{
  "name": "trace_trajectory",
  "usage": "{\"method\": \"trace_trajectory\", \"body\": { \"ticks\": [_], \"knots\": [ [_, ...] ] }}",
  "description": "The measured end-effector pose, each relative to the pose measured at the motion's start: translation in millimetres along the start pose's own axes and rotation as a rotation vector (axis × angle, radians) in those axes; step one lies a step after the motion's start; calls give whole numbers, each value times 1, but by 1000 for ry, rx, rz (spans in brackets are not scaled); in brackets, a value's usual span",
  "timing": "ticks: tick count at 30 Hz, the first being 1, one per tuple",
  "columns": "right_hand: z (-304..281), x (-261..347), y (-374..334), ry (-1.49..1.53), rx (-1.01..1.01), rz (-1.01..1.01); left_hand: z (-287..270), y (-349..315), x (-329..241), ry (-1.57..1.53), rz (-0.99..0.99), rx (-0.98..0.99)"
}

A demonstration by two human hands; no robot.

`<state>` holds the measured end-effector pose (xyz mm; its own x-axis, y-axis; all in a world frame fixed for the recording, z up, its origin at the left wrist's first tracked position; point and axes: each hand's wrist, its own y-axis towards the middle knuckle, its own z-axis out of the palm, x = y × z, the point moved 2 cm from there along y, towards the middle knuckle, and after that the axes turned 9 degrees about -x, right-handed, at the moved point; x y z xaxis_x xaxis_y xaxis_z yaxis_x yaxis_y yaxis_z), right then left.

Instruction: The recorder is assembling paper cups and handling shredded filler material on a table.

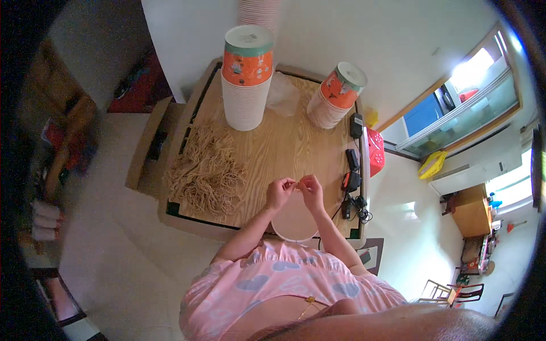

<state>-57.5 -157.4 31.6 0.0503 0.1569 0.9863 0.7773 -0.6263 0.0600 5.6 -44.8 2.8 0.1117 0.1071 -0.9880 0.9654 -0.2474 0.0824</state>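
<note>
My left hand (280, 192) and my right hand (311, 189) are raised close together over a white paper cup (294, 223) that sits at the near edge of the wooden table (284, 142). Their fingertips pinch a thin tan string (297, 184) stretched between them. A large loose pile of tan strings (207, 170) lies on the table to the left of my hands.
Two tall stacks of white cups with orange printed bands stand at the back: one stack (246, 77) at centre-left, the other (336, 94) leaning at right. A clear plastic bag (282, 94) lies between them. Black chargers and cables (352, 182) line the right edge. A red stool (375, 150) stands beyond.
</note>
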Motion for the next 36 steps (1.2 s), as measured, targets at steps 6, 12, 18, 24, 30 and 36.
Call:
{"method": "trace_trajectory", "body": {
  "ticks": [6,12,18,24,30,36],
  "knots": [
    [1,1,-9,-57,11,-32,-9,1,-7,53,60,61],
    [1,4,-21,-89,30,-59,-7,-5,-1,10,4,107],
    [1,1,-22,-107,-28,-87,-8,-9,9,-19,-3,142],
    [0,1,-24,-170,3,-74,-15,-9,-9,10,8,146],
    [-1,16,-32,-375,-25,-242,-15,-13,-1,-191,-166,179],
    [-1,17,-42,-329,-8,-253,-9,-9,19,-329,-287,151]
  ]
}}
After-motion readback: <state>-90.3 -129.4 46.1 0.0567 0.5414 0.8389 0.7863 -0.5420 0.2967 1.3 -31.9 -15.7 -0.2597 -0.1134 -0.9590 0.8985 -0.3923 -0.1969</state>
